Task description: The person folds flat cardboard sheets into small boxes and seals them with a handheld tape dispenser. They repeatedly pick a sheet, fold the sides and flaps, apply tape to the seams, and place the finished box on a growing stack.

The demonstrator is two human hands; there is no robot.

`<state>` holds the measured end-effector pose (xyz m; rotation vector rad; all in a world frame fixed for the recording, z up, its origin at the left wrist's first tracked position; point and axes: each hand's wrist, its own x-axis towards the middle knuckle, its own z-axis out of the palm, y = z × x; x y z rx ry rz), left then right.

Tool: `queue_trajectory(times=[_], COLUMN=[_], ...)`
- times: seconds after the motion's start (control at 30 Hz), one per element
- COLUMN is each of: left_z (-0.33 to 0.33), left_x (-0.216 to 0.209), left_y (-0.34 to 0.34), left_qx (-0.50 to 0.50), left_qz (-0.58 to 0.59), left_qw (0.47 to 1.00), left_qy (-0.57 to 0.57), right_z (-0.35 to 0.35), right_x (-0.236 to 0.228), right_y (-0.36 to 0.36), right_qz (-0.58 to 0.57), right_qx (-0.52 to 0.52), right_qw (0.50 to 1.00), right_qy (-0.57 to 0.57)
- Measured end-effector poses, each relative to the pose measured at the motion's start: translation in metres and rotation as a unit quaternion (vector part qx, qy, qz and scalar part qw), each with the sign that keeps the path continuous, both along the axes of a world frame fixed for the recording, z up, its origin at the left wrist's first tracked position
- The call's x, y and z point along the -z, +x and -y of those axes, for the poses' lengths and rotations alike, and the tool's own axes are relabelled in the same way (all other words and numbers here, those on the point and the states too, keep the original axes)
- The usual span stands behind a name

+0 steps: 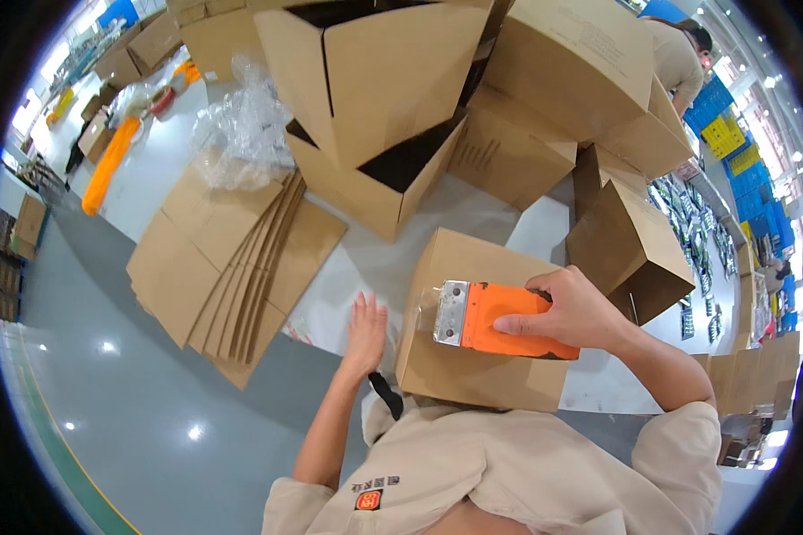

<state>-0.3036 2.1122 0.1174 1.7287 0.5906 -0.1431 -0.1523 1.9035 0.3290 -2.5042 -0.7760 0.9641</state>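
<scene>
An orange tape dispenser [509, 323] with a bare metal blade plate at its left end lay flat across the top of a small brown cardboard box [473, 357] — the right hand [580, 312] wrapped over its right end, fingers curled along the near side. The box stood closed at the near edge of the white bench [375, 267], tilted slightly leftward — the left hand [366, 330] pressed open-palmed just beside its left wall.

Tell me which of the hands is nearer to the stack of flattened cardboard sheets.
Left. The left hand rests open beside the box, just right of the flattened cardboard stack. The right hand grips the orange tape dispenser on the box, farther away.
</scene>
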Motion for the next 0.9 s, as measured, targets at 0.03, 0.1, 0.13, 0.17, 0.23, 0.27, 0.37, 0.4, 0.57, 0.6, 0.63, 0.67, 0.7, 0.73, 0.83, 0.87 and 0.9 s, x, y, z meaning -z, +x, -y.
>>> queue_trajectory(times=[0.03, 0.1, 0.13, 0.17, 0.23, 0.27, 0.37, 0.4, 0.57, 0.6, 0.63, 0.67, 0.7, 0.73, 0.83, 0.87, 0.9], left_z=[-0.012, -0.026, -0.031, -0.028, -0.017, -0.013, -0.005, -0.005, -0.010, -0.010, -0.009, -0.008, -0.006, -0.004, 0.000, 0.000, 0.001], left_x=[-0.010, -0.030, -0.041, -0.049, -0.063, -0.069, -0.080, -0.081, -0.076, -0.075, -0.074, -0.074, -0.075, -0.077, -0.084, -0.084, -0.083], left_y=[0.003, 0.007, 0.010, 0.018, 0.034, 0.041, 0.059, 0.061, 0.054, 0.053, 0.052, 0.053, 0.054, 0.055, 0.061, 0.061, 0.061], left_qx=[-0.027, 0.025, 0.080, 0.142, 0.247, 0.259, 0.318, 0.320, 0.322, 0.318, 0.318, 0.316, 0.319, 0.322, 0.322, 0.322, 0.321], left_qz=[0.079, 0.244, 0.362, 0.337, 0.310, 0.311, 0.275, 0.265, 0.223, 0.212, 0.209, 0.221, 0.207, 0.208, 0.211, 0.214, 0.217], left_qw=[0.996, 0.968, 0.929, 0.930, 0.918, 0.914, 0.893, 0.895, 0.907, 0.910, 0.909, 0.904, 0.906, 0.903, 0.902, 0.902, 0.901], left_qy=[-0.044, -0.058, -0.025, -0.021, 0.020, 0.036, 0.158, 0.165, 0.157, 0.163, 0.170, 0.183, 0.184, 0.192, 0.195, 0.190, 0.196], right_z=[-0.001, 0.000, 0.000, 0.000, 0.001, 0.001, 0.009, 0.017, 0.100, 0.124, 0.146, 0.168, 0.188, 0.206, 0.240, 0.248, 0.256], right_x=[-0.001, -0.002, -0.001, -0.001, 0.000, 0.000, 0.002, 0.002, -0.004, -0.005, -0.001, 0.000, 0.003, 0.005, 0.027, 0.040, 0.054], right_y=[0.000, 0.002, 0.003, 0.004, 0.007, 0.008, 0.017, 0.020, 0.049, 0.052, 0.054, 0.056, 0.055, 0.054, 0.055, 0.053, 0.051], right_qz=[0.017, 0.018, 0.007, 0.008, -0.011, -0.009, 0.001, -0.003, 0.015, -0.023, -0.005, -0.022, -0.034, -0.042, -0.045, -0.040, -0.072], right_qx=[-0.006, -0.010, -0.013, -0.012, -0.032, -0.041, -0.046, -0.044, -0.036, 0.024, 0.018, 0.033, 0.055, 0.096, 0.065, 0.059, 0.076], right_qw=[0.999, 0.999, 1.000, 1.000, 0.999, 0.999, 0.998, 0.997, 0.996, 0.996, 0.998, 0.999, 0.998, 0.994, 0.996, 0.993, 0.989], right_qy=[0.042, 0.045, 0.011, -0.023, -0.012, -0.009, -0.053, -0.059, -0.083, -0.081, -0.054, 0.000, 0.026, -0.003, 0.038, 0.090, 0.103])
